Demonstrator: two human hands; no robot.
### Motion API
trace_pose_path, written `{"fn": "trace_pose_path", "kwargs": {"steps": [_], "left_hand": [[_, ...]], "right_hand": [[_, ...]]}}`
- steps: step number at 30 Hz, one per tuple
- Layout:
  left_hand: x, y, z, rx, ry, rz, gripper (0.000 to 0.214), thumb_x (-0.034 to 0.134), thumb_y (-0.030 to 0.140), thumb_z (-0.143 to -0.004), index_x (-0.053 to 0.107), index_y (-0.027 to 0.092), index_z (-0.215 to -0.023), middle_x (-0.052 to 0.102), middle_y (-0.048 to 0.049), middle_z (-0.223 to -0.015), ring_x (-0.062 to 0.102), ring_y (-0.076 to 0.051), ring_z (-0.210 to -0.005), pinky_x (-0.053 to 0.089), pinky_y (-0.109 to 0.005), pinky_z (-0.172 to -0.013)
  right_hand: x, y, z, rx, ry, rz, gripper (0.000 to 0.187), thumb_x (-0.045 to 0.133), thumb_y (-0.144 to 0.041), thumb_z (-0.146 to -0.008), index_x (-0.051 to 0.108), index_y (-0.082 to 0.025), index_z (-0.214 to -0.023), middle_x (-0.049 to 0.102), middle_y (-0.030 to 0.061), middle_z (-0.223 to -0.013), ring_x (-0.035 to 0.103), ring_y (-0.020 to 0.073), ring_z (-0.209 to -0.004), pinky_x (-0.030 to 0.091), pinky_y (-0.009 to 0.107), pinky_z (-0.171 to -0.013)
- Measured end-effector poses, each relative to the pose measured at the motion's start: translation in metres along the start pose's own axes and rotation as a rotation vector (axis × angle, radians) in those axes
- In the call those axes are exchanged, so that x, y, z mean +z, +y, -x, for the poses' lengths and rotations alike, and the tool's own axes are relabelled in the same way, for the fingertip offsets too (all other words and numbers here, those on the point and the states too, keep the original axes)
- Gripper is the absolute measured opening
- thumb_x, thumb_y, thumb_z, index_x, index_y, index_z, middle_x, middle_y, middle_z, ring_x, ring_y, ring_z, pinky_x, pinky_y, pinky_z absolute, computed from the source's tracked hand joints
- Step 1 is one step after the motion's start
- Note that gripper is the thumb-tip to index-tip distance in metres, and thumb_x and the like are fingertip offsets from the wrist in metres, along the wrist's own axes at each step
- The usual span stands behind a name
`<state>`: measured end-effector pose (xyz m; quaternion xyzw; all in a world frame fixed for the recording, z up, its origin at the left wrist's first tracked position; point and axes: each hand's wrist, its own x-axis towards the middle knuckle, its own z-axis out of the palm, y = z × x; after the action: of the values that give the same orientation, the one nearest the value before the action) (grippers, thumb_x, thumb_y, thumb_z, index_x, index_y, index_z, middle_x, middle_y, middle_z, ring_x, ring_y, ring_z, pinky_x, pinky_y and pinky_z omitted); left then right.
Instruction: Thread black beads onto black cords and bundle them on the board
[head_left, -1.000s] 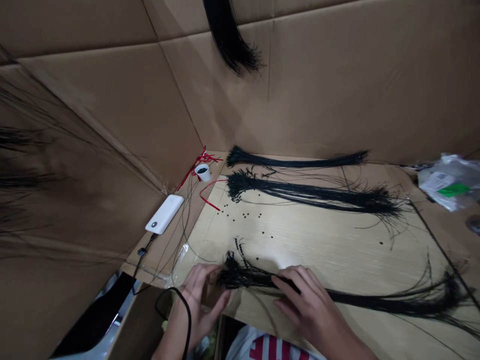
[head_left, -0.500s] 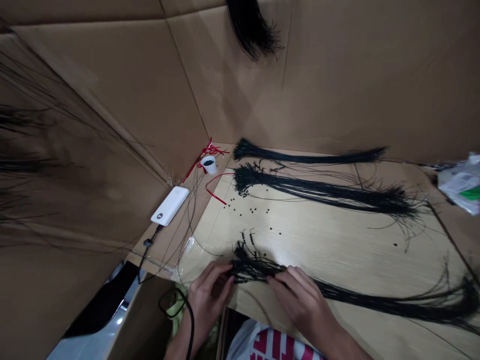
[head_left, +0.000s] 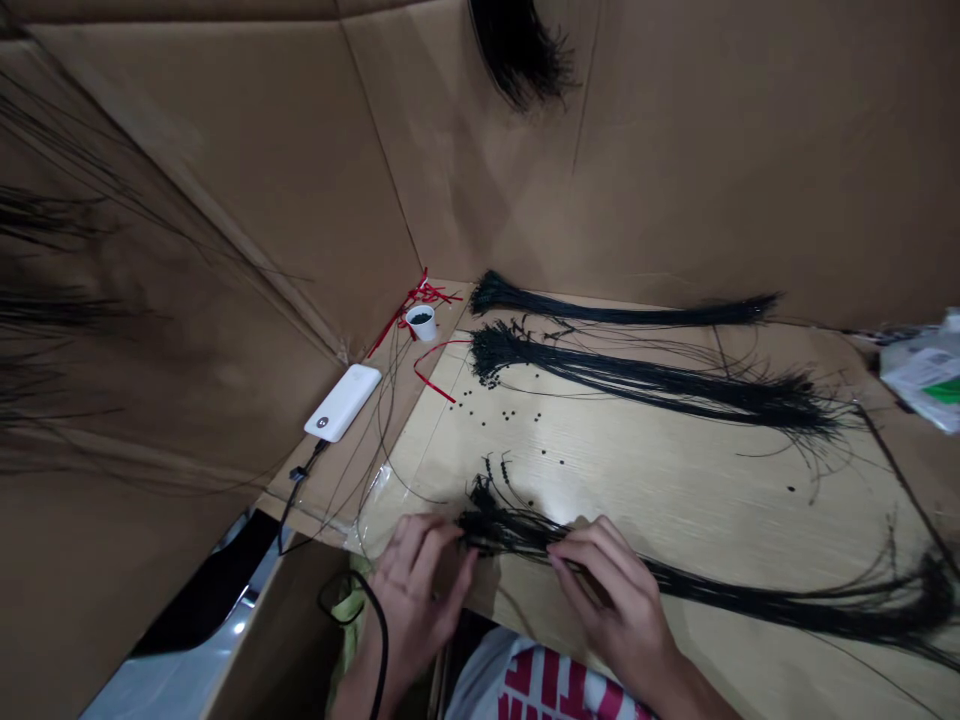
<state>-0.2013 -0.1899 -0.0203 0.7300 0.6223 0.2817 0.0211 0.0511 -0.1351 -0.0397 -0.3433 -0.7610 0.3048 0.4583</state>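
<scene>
In the head view, a long bundle of thin black cords (head_left: pixel 720 592) lies across the near part of the table, its beaded or knotted end towards the left. At that end, my left hand (head_left: pixel 420 575) is closed, thumb and index fingertips against the cords. Farther right along the same bundle, my right hand (head_left: pixel 619 595) pinches some cords between thumb and index finger. Exactly which cords are held is too fine to tell. A few short beaded ends (head_left: pixel 489 470) stick up behind the left fingertips.
Two more black cord bundles (head_left: pixel 645 375) lie at the back. Small black beads (head_left: pixel 510 415) are scattered before them. A white cup (head_left: pixel 421 322) of dark beads stands beside red ribbons (head_left: pixel 431 292). A white power bank (head_left: pixel 343 403) with a black cable lies left. Cardboard walls (head_left: pixel 675 150) enclose the table.
My right hand has shifted slightly right along the cords. My left thumb and index finger have parted a little at the bundle's end. The view has tilted slightly.
</scene>
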Motion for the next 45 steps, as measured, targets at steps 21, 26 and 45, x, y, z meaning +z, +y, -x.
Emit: {"fn": "trace_pose_path", "kwargs": {"steps": [21,26,45], "left_hand": [[-0.002,0.014,-0.032,0.313,-0.117,-0.007,0.015,0.059,0.01,-0.101,0.068,0.02,-0.109,0.069,-0.0052,-0.096,0.059,-0.02,-0.084,0.044,-0.036,-0.078],[-0.007,0.014,-0.033,0.281,-0.121,-0.016,0.024,0.06,0.01,-0.1,0.067,0.02,-0.12,0.074,-0.0089,-0.113,0.066,-0.024,-0.103,0.048,-0.039,-0.088],[0.007,0.009,-0.02,0.523,-0.294,-0.017,0.015,0.056,0.013,-0.105,0.07,0.02,-0.108,0.075,-0.0039,-0.1,0.07,-0.019,-0.103,0.051,-0.042,-0.112]], "right_hand": [[0.004,0.007,0.013,0.047,-0.147,0.087,0.025,0.046,-0.009,-0.109,0.062,-0.02,-0.125,0.066,0.0109,-0.114,0.069,0.0223,-0.101,0.06,0.036,-0.088],[0.009,0.011,0.009,-0.1,-0.203,0.175,0.025,0.044,-0.006,-0.108,0.062,-0.018,-0.119,0.072,0.0084,-0.099,0.068,0.0236,-0.093,0.058,0.045,-0.091],[-0.004,0.007,0.016,-0.172,-0.331,0.362,0.023,0.061,-0.015,-0.101,0.068,-0.018,-0.124,0.072,0.0137,-0.126,0.062,0.0334,-0.116,0.058,0.053,-0.095]]}}
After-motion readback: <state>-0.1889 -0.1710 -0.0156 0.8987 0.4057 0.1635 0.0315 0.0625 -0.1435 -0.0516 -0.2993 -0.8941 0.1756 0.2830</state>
